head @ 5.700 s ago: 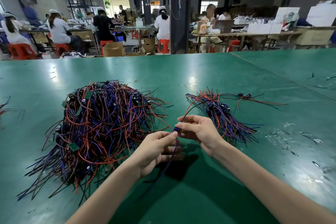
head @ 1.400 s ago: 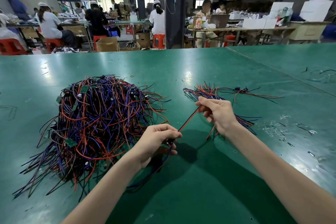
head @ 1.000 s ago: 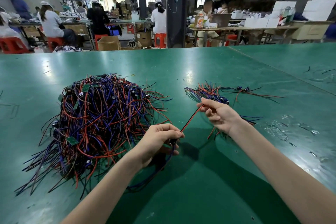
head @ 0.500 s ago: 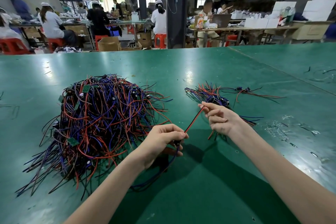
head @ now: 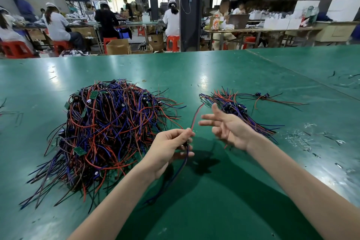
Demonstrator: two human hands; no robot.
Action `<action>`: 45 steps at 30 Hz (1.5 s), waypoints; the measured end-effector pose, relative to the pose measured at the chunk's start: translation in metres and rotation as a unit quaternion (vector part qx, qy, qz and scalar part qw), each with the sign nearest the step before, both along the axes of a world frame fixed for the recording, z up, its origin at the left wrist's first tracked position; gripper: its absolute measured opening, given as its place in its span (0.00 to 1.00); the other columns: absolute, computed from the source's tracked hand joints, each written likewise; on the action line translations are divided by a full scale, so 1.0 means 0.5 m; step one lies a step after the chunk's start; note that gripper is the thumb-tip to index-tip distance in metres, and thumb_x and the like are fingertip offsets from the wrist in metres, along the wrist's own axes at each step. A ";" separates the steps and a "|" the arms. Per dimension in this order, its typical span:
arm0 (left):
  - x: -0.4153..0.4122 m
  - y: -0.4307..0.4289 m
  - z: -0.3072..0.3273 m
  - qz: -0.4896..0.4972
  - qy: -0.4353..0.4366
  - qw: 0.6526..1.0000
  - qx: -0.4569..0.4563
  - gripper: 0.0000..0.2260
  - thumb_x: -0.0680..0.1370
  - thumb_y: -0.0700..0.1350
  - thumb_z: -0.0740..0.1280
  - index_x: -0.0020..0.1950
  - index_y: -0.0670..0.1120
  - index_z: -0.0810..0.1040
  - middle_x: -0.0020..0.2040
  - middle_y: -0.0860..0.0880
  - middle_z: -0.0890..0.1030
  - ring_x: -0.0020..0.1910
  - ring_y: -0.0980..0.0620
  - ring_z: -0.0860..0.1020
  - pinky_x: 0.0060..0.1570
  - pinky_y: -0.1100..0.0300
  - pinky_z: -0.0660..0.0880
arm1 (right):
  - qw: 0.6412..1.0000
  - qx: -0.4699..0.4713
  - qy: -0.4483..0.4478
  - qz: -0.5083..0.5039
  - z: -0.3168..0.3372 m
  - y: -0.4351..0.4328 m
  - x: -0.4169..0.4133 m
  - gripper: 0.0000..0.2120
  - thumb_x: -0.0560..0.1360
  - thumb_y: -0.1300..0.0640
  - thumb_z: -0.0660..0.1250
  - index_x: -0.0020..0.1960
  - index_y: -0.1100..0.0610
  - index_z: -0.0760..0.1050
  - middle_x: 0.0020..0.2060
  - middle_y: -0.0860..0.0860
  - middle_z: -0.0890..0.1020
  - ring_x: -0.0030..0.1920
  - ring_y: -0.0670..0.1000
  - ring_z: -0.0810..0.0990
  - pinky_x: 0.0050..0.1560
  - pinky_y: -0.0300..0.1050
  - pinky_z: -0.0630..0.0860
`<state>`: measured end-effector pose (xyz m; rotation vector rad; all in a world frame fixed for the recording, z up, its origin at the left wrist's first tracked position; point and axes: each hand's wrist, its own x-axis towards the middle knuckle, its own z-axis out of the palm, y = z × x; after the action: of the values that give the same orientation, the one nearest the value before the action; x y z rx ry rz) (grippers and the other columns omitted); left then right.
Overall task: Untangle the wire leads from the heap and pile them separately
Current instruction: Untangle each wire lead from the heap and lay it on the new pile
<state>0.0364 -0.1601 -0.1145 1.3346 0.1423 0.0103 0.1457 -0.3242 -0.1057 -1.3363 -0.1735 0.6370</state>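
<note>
Wire lead (head: 196, 116), red & blue, pinched by left hand (head: 169, 150) fingertips. Right hand (head: 231, 130) holds nothing, fingers spread. Big heap (head: 109, 126) on left, small pile (head: 233, 106) on right.

A glossy green tabletop (head: 233, 68) carries a big tangled heap (head: 113, 128) of red, blue and black wire leads, a smaller pile (head: 239, 111) to the heap's right, loose leads (head: 272, 98) farther right, and a small tan loop (head: 144, 80) just behind the heap.
</note>
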 end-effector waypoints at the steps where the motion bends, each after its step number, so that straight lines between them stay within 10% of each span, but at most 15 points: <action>1: 0.001 0.001 0.000 0.003 0.000 1.000 -0.013 0.09 0.71 0.46 0.68 0.43 0.40 0.81 0.34 0.48 0.78 0.29 0.56 0.77 0.30 0.64 0.77 | 0.999 -0.031 -0.025 0.024 0.000 0.009 -0.013 0.25 0.67 0.42 0.65 0.53 0.61 0.77 0.44 0.53 0.84 0.23 0.42 0.70 0.20 0.30 0.65; 16: -0.001 -0.004 0.005 0.018 0.022 0.993 -0.112 0.16 0.74 0.40 0.68 0.59 0.36 0.71 0.36 0.45 0.82 0.28 0.54 0.78 0.27 0.64 0.76 | 0.987 -0.053 -0.138 0.067 -0.011 0.048 -0.079 0.03 0.74 0.60 0.69 0.44 0.59 0.79 0.31 0.48 0.79 0.27 0.42 0.72 0.24 0.33 0.66; 29: -0.002 -0.009 -0.009 0.006 0.056 0.997 -0.046 0.04 0.75 0.35 0.67 0.40 0.38 0.78 0.34 0.43 0.79 0.28 0.54 0.73 0.32 0.61 0.79 | 0.992 -0.029 -0.113 0.038 -0.013 0.045 -0.067 0.06 0.73 0.57 0.69 0.48 0.58 0.82 0.35 0.48 0.81 0.27 0.42 0.71 0.25 0.33 0.67; 45: -0.005 -0.015 -0.013 0.020 0.036 0.998 0.036 0.04 0.74 0.36 0.69 0.40 0.40 0.83 0.35 0.46 0.81 0.29 0.55 0.76 0.33 0.66 0.74 | 0.991 -0.029 -0.134 -0.004 -0.008 0.045 -0.063 0.02 0.74 0.62 0.69 0.43 0.60 0.78 0.32 0.49 0.82 0.27 0.43 0.74 0.27 0.33 0.70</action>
<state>0.0341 -0.1675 -0.1208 1.4048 0.2316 0.0026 0.1144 -0.3020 -0.1097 -1.4756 -0.3690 0.4573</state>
